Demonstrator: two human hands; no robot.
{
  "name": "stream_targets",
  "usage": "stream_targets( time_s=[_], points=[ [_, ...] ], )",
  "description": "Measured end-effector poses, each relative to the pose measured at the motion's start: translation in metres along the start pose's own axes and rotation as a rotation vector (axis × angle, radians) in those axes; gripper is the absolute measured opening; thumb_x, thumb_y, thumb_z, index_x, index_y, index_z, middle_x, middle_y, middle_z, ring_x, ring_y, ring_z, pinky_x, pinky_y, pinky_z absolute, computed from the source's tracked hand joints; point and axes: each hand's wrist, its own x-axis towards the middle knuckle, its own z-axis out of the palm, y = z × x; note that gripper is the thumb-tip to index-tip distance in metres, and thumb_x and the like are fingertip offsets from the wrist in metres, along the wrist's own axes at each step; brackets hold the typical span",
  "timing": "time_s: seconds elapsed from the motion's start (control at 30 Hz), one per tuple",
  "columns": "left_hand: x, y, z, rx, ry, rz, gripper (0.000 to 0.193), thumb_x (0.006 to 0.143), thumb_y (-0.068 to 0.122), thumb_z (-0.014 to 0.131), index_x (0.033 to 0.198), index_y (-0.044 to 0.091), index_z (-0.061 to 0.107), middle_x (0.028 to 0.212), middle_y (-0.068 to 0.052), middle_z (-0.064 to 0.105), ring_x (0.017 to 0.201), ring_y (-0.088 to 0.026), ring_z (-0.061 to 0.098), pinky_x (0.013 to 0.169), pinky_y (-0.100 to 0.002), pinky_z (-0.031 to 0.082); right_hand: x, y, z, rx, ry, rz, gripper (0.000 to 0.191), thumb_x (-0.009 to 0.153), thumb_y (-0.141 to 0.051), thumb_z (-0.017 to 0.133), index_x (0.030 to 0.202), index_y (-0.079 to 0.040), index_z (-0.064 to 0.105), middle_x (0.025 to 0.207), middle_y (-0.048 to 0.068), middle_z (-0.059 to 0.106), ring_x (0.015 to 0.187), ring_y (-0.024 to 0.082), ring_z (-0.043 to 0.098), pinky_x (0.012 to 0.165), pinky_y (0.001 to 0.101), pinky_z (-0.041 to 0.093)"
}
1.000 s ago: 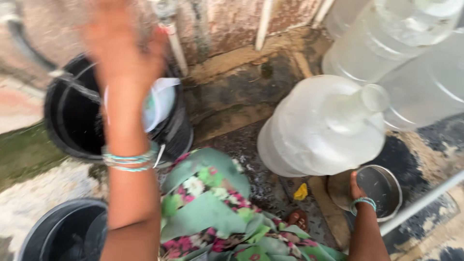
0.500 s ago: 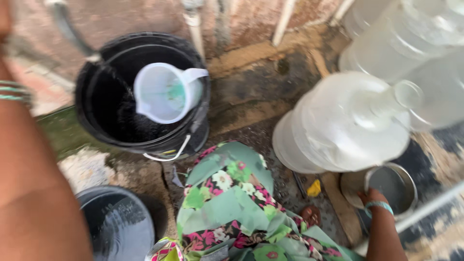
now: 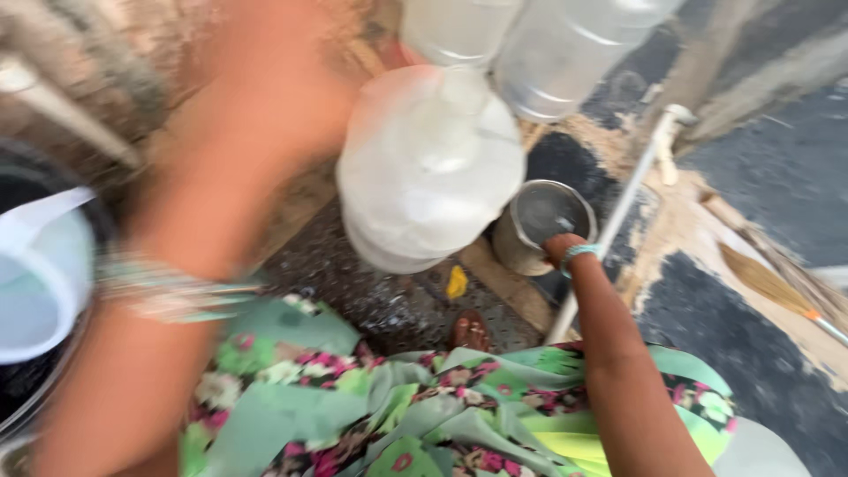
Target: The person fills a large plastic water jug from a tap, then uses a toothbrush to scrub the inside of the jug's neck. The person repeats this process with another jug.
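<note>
My left hand (image 3: 283, 106) is raised across the upper left of the view, badly blurred, with nothing visible in it; bangles (image 3: 168, 287) ring the wrist. My right hand (image 3: 558, 249) reaches down to a small steel pot (image 3: 523, 252) on the ground and grips its near rim, fingers partly hidden. A big translucent water jug (image 3: 433, 168) stands just left of the pot, touching it. My floral green dress (image 3: 353, 406) fills the bottom of the view.
A white plastic mug (image 3: 35, 283) sits in a black bucket (image 3: 13, 393) at far left. More clear jugs (image 3: 565, 53) stand behind. A white pipe (image 3: 618, 212) slants past the pot. A broom (image 3: 768, 283) lies at right. A yellow scrap (image 3: 457, 283) lies near my sandalled foot (image 3: 470, 331).
The view has swung right, pushing the bucket to the left edge. My left arm has swept back up across the frame. My right hand has stayed at the steel pot.
</note>
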Motion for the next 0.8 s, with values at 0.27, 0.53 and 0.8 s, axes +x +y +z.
stream_targets(
  time_s=[0.27, 0.53, 0.8],
  points=[
    [0.014, 0.001, 0.148, 0.227, 0.016, 0.268, 0.023, 0.083, 0.016, 0.08, 0.105, 0.012, 0.074, 0.126, -0.01, 0.065, 0.122, -0.035, 0.054, 0.077, -0.039, 0.06, 0.013, 0.021, -0.04, -0.247, -0.044, -0.147, 0.029, 0.088, -0.036, 0.077, 0.107, -0.014, 0.077, 0.106, 0.009, 0.076, 0.106, 0.028, 0.072, 0.086, 0.0403, 0.058],
    [0.019, -0.048, 0.112, 0.233, 0.143, 0.222, 0.018, 0.083, 0.009, 0.084, 0.097, 0.014, 0.074, 0.12, -0.001, 0.066, 0.116, -0.029, 0.059, 0.082, -0.038, 0.059, 0.041, 0.026, -0.057, -0.471, -0.082, -0.248, 0.031, 0.09, -0.036, 0.074, 0.114, -0.016, 0.071, 0.113, 0.006, 0.073, 0.107, 0.028, 0.071, 0.082, 0.0412, 0.059],
    [0.027, -0.029, 0.132, 0.202, 0.173, 0.243, 0.022, 0.08, 0.008, 0.083, 0.1, 0.013, 0.074, 0.117, -0.003, 0.064, 0.114, -0.027, 0.058, 0.081, -0.037, 0.058, 0.061, 0.024, -0.064, -0.553, -0.056, -0.291, 0.023, 0.1, -0.02, 0.056, 0.11, -0.019, 0.077, 0.114, 0.005, 0.075, 0.109, 0.027, 0.071, 0.085, 0.04, 0.058]
  ],
)
